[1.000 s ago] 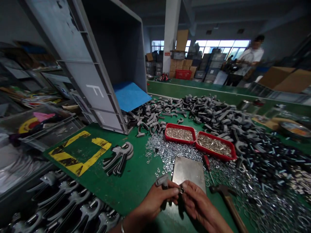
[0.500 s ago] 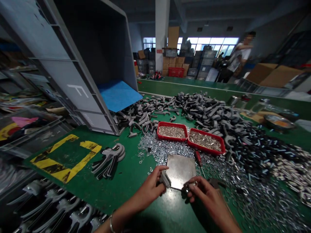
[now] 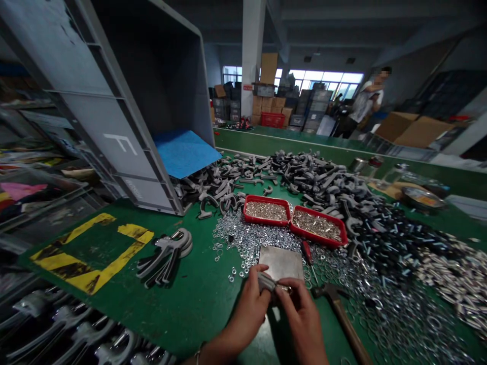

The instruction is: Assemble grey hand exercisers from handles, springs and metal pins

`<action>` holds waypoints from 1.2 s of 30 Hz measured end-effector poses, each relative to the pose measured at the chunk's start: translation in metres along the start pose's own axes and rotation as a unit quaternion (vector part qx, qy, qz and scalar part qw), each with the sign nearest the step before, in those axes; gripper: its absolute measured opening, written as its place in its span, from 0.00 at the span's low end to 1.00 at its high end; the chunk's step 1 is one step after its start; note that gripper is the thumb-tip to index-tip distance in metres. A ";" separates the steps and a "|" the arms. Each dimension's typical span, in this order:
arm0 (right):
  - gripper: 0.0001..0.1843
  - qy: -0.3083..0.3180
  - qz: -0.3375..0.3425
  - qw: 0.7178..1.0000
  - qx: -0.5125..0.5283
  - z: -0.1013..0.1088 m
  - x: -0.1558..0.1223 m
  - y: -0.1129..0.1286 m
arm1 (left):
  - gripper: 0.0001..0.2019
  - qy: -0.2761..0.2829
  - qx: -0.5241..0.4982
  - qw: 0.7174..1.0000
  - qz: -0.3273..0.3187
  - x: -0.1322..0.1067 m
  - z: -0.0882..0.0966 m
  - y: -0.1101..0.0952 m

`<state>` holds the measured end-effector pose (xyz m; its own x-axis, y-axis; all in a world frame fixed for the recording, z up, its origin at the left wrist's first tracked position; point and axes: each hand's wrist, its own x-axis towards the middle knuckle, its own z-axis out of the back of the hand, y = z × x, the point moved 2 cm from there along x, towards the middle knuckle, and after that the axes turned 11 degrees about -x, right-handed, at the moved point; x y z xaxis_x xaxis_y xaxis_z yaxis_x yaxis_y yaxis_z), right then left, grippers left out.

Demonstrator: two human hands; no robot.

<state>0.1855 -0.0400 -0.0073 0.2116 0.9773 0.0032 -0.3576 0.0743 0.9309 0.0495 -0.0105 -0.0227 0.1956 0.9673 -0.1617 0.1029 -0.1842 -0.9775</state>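
My left hand (image 3: 249,309) grips a grey metal hook-shaped casting (image 3: 266,282) at the near edge of the table. My right hand (image 3: 300,315) pinches a small threaded steel bolt (image 3: 283,288) against that casting. Fingers hide most of both parts. Just behind my hands lies a flat steel plate (image 3: 280,263). To the right of my right hand rests a wooden-handled hammer (image 3: 338,312). A red-handled screwdriver (image 3: 306,252) lies by the plate's far right corner. Steel washers (image 3: 243,241) are spread beyond the plate.
Two red trays (image 3: 265,210) of small steel parts sit among heaps of grey castings (image 3: 323,177) on the green table (image 3: 190,309). A tilted grey crate (image 3: 114,101) stands at the left. A co-worker (image 3: 363,104) stands far back right.
My hands have come together from apart, bringing the bolt against the grey casting. My view has shifted slightly, and the co-worker has moved further back.
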 end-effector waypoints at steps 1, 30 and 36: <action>0.14 0.008 0.020 0.999 -0.038 0.002 0.001 0.000 | 0.20 0.030 0.002 0.999 0.015 -0.003 0.001 -0.003; 0.11 0.100 0.053 0.956 -0.272 0.106 0.063 -0.004 | 0.19 0.023 -0.030 0.997 -0.066 0.035 -0.021 -0.036; 0.17 0.166 -0.056 0.970 0.171 0.036 0.030 0.011 | 0.16 0.007 0.029 0.992 -0.122 0.026 -0.030 -0.037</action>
<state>0.2203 -0.0172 0.0157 -0.0926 0.9812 -0.1691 -0.0150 0.1685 0.9856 0.0796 0.0165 0.0132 0.1853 0.9793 0.0818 0.0920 0.0656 -0.9936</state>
